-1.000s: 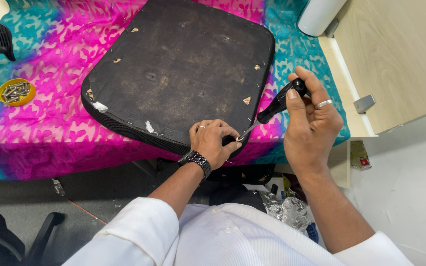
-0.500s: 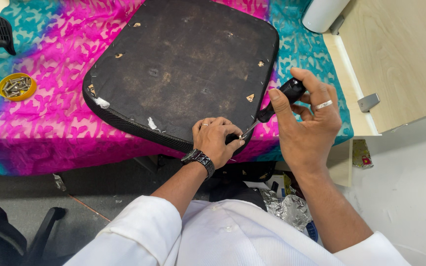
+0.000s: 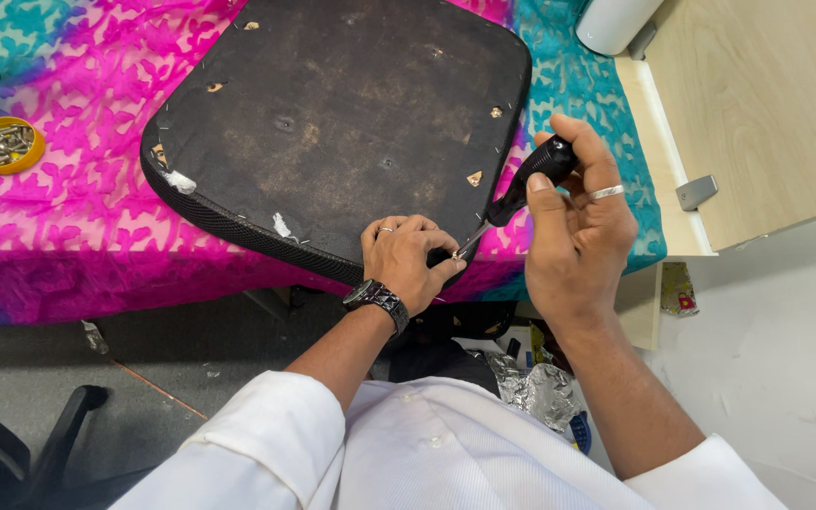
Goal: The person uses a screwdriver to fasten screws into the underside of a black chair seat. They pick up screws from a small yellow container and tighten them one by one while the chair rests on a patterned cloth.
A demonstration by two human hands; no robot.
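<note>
Pink and teal patterned cloth [image 3: 77,227] covers the counter, carrying a black seat cushion [image 3: 332,123] laid underside up, its near edge overhanging toward the person. Right hand [image 3: 573,236]: fingers closed round the black handle of a screwdriver [image 3: 521,189], tip angled down at the cushion's near rim. Left hand [image 3: 408,260]: fingers curled, pressing the rim beside the tip; whether they pinch anything cannot be told. Judgement: keep the tip low and shallow, left fingers clear of its line. Yellow dish of screws [image 3: 2,144] sits well apart at far left
</note>
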